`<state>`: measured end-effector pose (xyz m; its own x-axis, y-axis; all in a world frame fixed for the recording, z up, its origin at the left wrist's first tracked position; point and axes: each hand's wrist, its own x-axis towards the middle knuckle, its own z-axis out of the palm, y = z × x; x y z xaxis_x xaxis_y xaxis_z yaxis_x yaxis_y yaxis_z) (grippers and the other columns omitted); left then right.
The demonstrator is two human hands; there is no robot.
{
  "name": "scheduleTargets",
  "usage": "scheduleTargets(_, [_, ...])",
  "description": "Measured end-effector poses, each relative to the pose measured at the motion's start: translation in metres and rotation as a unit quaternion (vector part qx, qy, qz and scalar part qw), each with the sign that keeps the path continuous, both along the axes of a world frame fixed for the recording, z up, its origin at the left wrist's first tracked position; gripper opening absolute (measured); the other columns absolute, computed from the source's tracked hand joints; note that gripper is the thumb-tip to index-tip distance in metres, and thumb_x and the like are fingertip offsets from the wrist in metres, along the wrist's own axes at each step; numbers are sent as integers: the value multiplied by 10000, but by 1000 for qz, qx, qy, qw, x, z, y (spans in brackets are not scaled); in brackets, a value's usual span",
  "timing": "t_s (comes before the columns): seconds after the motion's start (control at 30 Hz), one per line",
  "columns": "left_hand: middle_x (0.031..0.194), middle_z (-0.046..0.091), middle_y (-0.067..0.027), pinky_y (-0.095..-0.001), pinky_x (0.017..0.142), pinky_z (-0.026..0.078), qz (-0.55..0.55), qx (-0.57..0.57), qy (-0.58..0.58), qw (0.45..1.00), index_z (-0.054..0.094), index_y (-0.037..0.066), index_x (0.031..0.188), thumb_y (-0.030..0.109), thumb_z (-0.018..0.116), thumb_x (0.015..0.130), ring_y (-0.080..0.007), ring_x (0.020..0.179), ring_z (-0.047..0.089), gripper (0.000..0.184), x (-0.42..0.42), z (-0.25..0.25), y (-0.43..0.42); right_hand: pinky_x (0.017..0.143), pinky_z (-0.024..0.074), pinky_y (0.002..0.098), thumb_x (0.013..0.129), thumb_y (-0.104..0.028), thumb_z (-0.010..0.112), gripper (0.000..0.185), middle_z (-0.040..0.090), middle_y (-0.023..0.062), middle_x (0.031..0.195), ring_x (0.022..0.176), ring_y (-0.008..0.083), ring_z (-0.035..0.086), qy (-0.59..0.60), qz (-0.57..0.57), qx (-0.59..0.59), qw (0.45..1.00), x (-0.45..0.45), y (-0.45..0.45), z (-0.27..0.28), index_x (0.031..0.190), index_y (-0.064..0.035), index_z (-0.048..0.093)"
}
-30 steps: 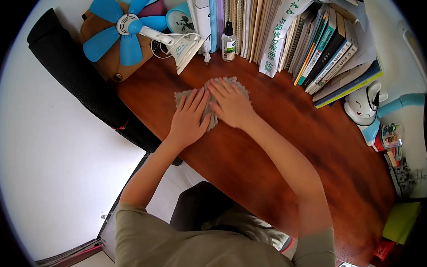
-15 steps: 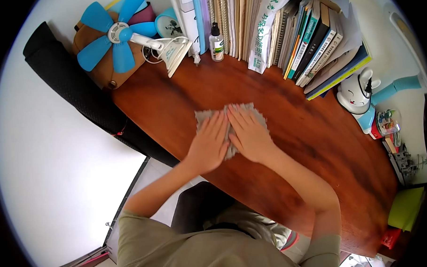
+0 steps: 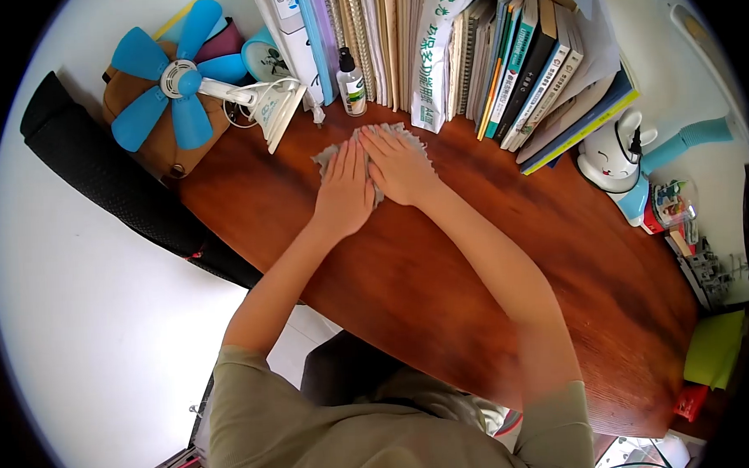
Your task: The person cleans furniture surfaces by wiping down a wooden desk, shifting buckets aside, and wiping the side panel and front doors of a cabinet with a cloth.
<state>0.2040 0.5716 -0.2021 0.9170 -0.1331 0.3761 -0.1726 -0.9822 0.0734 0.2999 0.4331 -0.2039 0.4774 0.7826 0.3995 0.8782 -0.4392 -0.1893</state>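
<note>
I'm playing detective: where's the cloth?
In the head view's upper middle, the cloth lies under the left hand and right hand, near the spray bottle.

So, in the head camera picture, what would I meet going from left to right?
Black roll, blue fan, left hand, right hand, black book, white rabbit-eared thing, green item. I leave out the cloth: it lies under both hands.

Brown wooden desk [image 3: 426, 298], pale tiled floor [image 3: 309, 331].
</note>
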Motion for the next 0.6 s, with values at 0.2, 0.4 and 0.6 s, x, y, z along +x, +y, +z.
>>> scheduleTargets(0.2, [1462, 309, -236, -433, 1139, 208, -104, -8, 22, 994, 307, -89, 1389, 200, 439, 924, -342, 1379, 272, 563, 5, 9, -4, 1163, 129, 411, 960, -305, 332, 570, 277, 116, 1518, 1418, 271, 214, 60, -105, -43, 992, -22, -26, 10, 1440, -2, 288])
scheduleTargets(0.4, [1458, 289, -268, -461, 1140, 187, -207, 3, 103, 973, 302, -132, 1370, 221, 461, 917, -377, 1383, 246, 595, -60, 36, -46, 1135, 197, 447, 925, -248, 453, 569, 305, 188, 1486, 1391, 322, 260, 50, -67, -22, 996, -99, -95, 19, 1389, 63, 343])
scheduleTargets(0.6, [1444, 291, -290, -468, 1139, 185, -193, -34, 140, 971, 298, -140, 1369, 257, 445, 927, -396, 1377, 249, 612, -127, 48, -57, 1127, 213, 448, 916, -234, 488, 566, 328, 190, 1468, 1377, 338, 272, 68, 4, -58, 996, -151, -109, 43, 1378, 67, 360])
